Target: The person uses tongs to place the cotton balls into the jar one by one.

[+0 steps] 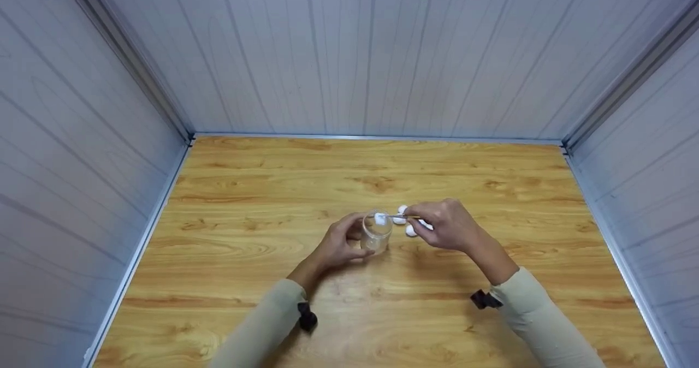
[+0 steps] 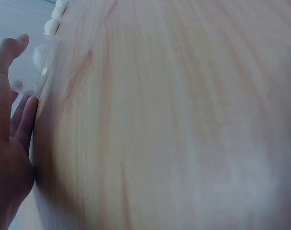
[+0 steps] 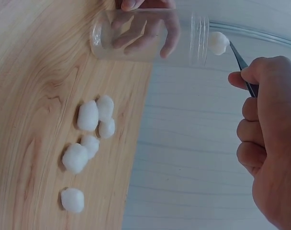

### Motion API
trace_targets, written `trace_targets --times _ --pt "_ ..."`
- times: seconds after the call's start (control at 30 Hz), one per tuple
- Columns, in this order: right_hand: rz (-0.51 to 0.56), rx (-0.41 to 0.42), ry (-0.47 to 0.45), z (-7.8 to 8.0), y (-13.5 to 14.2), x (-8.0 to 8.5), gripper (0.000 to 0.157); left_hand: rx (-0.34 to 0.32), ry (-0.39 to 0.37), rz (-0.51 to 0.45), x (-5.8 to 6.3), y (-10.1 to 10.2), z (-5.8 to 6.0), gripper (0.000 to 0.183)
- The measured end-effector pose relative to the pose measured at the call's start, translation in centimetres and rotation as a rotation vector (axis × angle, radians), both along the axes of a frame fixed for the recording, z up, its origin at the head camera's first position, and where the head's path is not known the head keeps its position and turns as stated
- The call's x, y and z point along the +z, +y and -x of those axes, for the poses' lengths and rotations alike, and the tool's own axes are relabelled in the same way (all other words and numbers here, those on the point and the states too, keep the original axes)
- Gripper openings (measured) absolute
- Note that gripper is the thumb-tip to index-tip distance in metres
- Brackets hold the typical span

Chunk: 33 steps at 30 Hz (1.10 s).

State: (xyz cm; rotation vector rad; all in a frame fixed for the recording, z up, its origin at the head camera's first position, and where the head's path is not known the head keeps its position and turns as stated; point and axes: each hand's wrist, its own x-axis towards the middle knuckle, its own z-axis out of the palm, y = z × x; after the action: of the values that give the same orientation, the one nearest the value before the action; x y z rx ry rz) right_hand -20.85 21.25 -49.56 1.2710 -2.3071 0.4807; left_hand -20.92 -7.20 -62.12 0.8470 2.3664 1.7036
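My left hand [image 1: 338, 241] grips a clear plastic jar [image 1: 375, 242], thumb on the near side and fingers on the far side. The jar stands upright on the table with its mouth uncovered. In my right hand [image 1: 449, 226], tweezers [image 3: 239, 58] are pinched between thumb and forefinger, the other fingers curled. Their tips hold a white cotton ball [image 3: 218, 43] just above the jar's rim, as the right wrist view shows. Several loose cotton balls [image 3: 87, 115] lie on the table beside the jar, partly hidden by my right hand in the head view.
The wood-patterned table [image 1: 262, 193] is enclosed by pale panel walls [image 1: 338, 57] at the back and both sides. A metal strip [image 1: 377, 137] runs along its back edge. Black wrist devices [image 1: 307, 318] sit at both sleeves.
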Motion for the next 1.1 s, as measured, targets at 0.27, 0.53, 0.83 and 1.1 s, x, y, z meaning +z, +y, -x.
trace_targets --times 0.27,0.53,0.83,1.1 --pt "-0.012 -0.03 -0.008 0.0 -0.1 -0.2 0.021 -0.003 -0.024 -0.03 0.0 0.0 0.0 0.078" --pt "-0.021 -0.037 -0.007 0.2 0.2 -0.2 0.022 0.01 0.004 0.002 0.0 0.1 0.0 0.08" --pt "-0.022 -0.037 -0.024 0.5 0.7 -0.5 0.02 0.013 -0.001 -0.021 -0.1 0.1 0.0 0.079" --pt "0.015 -0.065 -0.049 1.0 2.1 -1.3 0.02 -0.006 -0.024 -0.048 -0.1 0.1 -0.1 0.076"
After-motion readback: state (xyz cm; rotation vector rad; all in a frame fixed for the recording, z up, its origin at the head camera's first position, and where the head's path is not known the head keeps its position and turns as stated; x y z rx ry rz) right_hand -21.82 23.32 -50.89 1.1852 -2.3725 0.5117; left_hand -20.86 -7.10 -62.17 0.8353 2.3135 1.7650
